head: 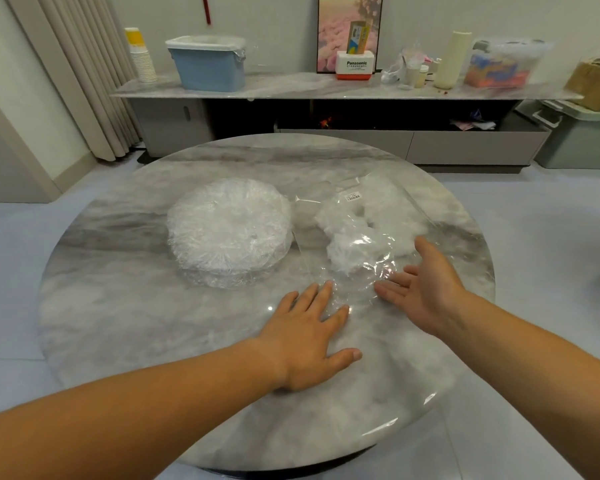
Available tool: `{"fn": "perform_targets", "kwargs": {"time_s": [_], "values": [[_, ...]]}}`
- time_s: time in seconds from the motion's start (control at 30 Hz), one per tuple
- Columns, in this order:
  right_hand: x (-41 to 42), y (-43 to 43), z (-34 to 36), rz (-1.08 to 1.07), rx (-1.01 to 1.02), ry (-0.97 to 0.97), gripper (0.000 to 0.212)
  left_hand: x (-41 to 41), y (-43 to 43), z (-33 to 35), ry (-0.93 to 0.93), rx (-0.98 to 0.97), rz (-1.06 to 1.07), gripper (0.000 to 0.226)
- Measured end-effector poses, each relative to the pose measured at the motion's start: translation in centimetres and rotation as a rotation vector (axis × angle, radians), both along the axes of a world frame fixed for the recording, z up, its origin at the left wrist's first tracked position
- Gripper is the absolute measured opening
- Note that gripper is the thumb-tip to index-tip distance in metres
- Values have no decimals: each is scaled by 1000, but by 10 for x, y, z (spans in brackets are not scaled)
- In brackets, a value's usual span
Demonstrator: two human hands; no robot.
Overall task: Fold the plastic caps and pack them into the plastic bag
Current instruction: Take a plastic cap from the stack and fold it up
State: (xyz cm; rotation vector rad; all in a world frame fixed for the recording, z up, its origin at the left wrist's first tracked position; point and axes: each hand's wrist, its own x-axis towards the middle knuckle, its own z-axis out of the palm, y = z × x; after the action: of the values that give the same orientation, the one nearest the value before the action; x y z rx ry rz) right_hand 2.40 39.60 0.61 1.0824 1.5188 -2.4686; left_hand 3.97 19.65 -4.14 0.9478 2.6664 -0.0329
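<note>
A round stack of plastic caps point(229, 225) is set on the marble bench point(146, 323), left of centre. Just beside it, to the right, the clear plastic bag point(361, 271) is laid flat, with white folded caps point(350, 244) seen inside. The left hand point(309, 337) is laid flat with fingers spread, its fingertips at the bag's near edge. The right hand point(426, 289) is held open with straight fingers against the bag. Nothing is grasped.

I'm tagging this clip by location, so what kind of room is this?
Most likely a home living room: a round marble table, a long low cabinet against the wall with a framed picture propped on it, and floor-length curtains.
</note>
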Motion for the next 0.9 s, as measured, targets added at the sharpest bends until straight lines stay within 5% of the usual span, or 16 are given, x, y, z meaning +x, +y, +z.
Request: {"fn": "perform_targets", "kwargs": {"time_s": [0.27, 0.37, 0.53, 0.9], "values": [[25, -16, 21, 159, 459, 16, 30, -7, -24, 25, 58, 310, 87, 56], [22, -38, 21, 307, 573, 99, 35, -22, -47, 34, 168, 356, 301, 52], [20, -75, 12, 526, 726, 241, 39, -47, -96, 33, 187, 115, 501, 59], [14, -105, 0, 791, 949, 386, 54, -42, -126, 26, 334, 158, 357, 53]]}}
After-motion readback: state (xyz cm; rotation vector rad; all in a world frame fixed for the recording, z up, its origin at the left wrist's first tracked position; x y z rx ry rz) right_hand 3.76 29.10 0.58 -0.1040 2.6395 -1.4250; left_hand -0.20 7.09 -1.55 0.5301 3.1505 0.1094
